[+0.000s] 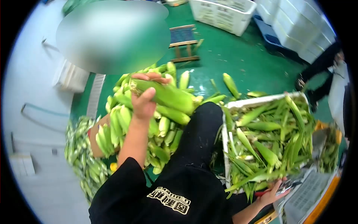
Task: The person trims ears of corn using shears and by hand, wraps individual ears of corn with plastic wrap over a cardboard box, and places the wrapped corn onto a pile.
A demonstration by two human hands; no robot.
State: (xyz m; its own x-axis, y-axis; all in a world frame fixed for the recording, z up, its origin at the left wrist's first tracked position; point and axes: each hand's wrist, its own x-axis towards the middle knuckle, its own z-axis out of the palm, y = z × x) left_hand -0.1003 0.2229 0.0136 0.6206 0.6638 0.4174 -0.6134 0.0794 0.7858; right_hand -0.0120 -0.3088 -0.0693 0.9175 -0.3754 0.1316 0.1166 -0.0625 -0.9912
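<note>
My left hand (143, 100) is closed around an ear of corn (167, 96) in its green husk, held up over a large heap of husked-on corn ears (123, 119). Its cut end points left, past my thumb. Low on the right, my right hand (274, 193) is closed on a tool with a red handle (260, 193); its working end cannot be made out clearly. That hand is beside a white crate (225, 149) full of stripped green husks (264, 149).
Bagged corn (87, 160) lies along the left wall. A small folding stool (183, 41) stands ahead on the green floor. White baskets (223, 16) and stacked white boxes (298, 26) are at the back right. Another person's legs (320, 74) show at the right edge.
</note>
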